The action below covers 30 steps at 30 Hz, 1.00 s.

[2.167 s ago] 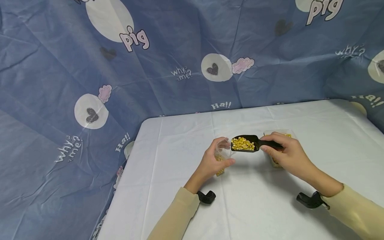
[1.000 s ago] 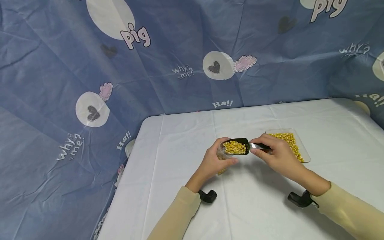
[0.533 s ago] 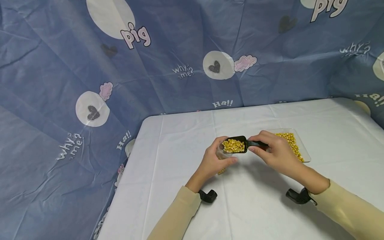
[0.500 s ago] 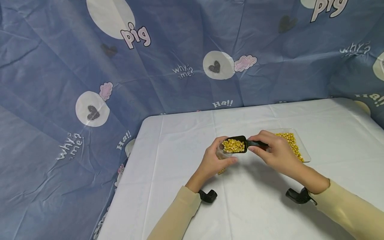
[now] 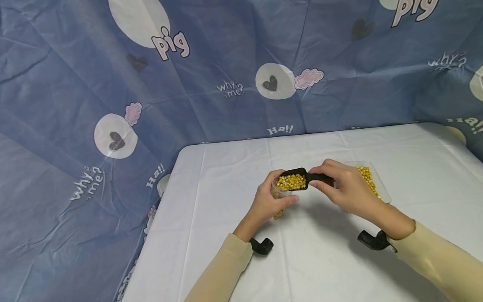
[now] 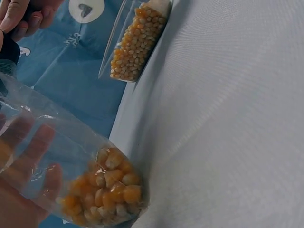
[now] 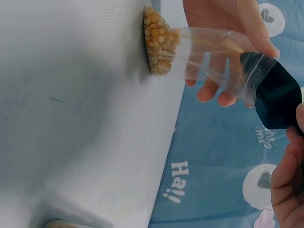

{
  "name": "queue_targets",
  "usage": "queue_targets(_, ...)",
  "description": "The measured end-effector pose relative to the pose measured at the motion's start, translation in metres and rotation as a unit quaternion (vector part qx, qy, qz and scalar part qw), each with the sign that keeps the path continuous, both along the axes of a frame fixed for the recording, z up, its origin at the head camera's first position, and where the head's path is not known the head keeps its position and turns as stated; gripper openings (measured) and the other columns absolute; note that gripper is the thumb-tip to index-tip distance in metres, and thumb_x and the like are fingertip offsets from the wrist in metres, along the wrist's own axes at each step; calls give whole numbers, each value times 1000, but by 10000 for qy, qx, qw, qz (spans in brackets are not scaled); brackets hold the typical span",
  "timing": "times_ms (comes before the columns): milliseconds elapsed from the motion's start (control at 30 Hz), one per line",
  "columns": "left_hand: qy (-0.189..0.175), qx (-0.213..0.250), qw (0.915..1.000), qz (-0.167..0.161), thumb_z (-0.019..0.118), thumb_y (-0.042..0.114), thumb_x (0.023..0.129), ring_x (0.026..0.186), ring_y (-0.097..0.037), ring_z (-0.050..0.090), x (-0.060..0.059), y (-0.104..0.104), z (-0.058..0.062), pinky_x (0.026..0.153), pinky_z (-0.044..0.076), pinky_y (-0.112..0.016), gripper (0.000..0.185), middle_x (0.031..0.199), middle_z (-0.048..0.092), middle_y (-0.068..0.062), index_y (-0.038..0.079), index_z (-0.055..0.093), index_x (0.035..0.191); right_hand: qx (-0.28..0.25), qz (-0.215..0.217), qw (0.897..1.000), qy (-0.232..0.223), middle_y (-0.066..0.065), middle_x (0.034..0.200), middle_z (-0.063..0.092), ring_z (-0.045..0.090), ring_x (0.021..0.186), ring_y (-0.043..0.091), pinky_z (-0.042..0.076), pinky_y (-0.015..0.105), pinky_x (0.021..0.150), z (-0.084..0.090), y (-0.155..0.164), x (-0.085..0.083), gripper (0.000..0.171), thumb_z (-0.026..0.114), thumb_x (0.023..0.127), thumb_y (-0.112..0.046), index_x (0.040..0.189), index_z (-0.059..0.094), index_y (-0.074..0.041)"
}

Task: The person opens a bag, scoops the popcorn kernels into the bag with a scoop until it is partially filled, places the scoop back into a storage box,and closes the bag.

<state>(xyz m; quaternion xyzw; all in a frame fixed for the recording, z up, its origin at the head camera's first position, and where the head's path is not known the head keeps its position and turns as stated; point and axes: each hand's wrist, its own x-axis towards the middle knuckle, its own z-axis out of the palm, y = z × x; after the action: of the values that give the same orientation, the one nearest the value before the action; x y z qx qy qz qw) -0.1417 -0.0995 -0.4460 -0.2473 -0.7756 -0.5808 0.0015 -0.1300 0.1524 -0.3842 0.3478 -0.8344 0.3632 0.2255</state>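
Note:
My left hand grips a small clear plastic bag that stands on the white table, with corn kernels heaped at its bottom. My right hand holds a black scoop by its handle. The scoop is full of yellow kernels and its front end sits over the bag's open mouth. Just behind my right hand lies a clear flat tray of kernels.
A blue printed cloth hangs behind and to the left of the table. The table's left edge lies near the bag. Black wrist mounts show under both forearms.
My right hand has carried the loaded scoop leftward from beside the tray to the bag's mouth. The left hand has kept its hold on the bag.

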Motion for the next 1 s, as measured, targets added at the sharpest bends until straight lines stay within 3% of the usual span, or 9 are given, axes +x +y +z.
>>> queue_targets(533, -25, -68, 9999, 109, 84, 34, 85, 120, -10, 56, 2, 0, 2, 104, 42, -47, 68, 132, 58, 10, 38, 46, 141, 163, 171, 9985, 501, -13, 87, 59, 47, 64, -2, 39, 13, 56, 6, -4, -1, 33, 86, 79, -7, 108, 74, -16)
queue_targets(833, 25, 110, 9999, 93, 83, 30, 85, 116, -12, 58, 2, 1, 2, 100, 46, -42, 66, 128, 60, 8, 36, 47, 140, 451, 225, 9957, 781, -10, 88, 60, 51, 63, -2, 45, 15, 56, 12, -7, -1, 30, 84, 79, -8, 105, 73, -13)
queue_targets(1000, 31, 107, 9999, 122, 84, 30, 85, 115, -11, 58, 2, 1, 2, 101, 45, -43, 66, 126, 61, 8, 36, 48, 139, 548, 347, 9935, 937, -9, 87, 58, 48, 62, -1, 42, 14, 54, 16, -7, -2, 30, 84, 78, -7, 106, 74, -11)
